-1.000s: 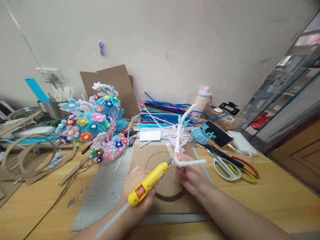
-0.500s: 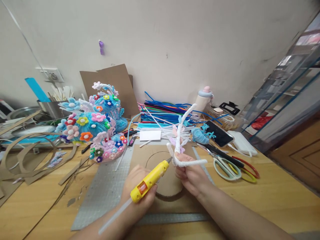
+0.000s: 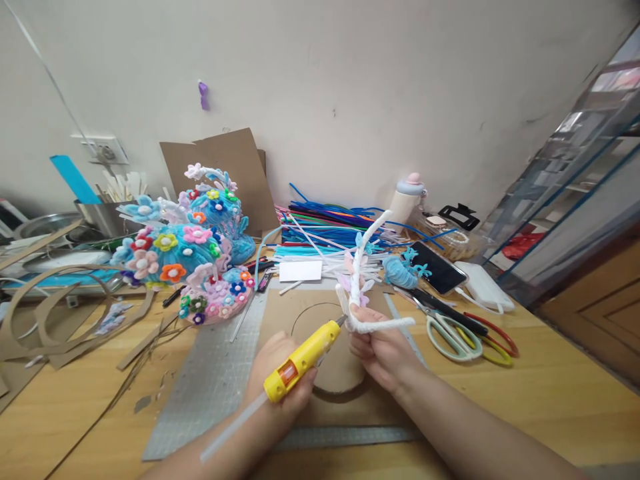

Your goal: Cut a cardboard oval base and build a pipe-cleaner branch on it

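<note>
My left hand [image 3: 280, 373] is closed around a yellow glue gun [image 3: 305, 360] with a clear glue stick [image 3: 234, 427] poking out of its back end. The nozzle meets the lower fork of a white, fuzzy branch of pipe cleaners [image 3: 367, 247]. My right hand [image 3: 383, 353] pinches that branch near its base, one arm of it rising and another pointing right. Small pastel butterfly-like shapes [image 3: 369, 288] show along the stem. Under both hands lies a cardboard sheet [image 3: 280, 313] with a round cardboard piece [image 3: 337, 380] on it.
Flower-covered blue pompom figures [image 3: 180, 253] stand at left, beside cardboard rings [image 3: 45, 313]. Bundled pipe cleaners [image 3: 320, 223] lie at the back. Scissors [image 3: 453, 337], a phone [image 3: 440, 267], a white power bank [image 3: 484, 288] and a bottle [image 3: 407, 197] are on the right. A cutting mat [image 3: 200, 393] lies beneath the cardboard.
The glue gun has shifted slightly to the right and up, its nozzle now against the fork. The branch has barely moved in my right hand.
</note>
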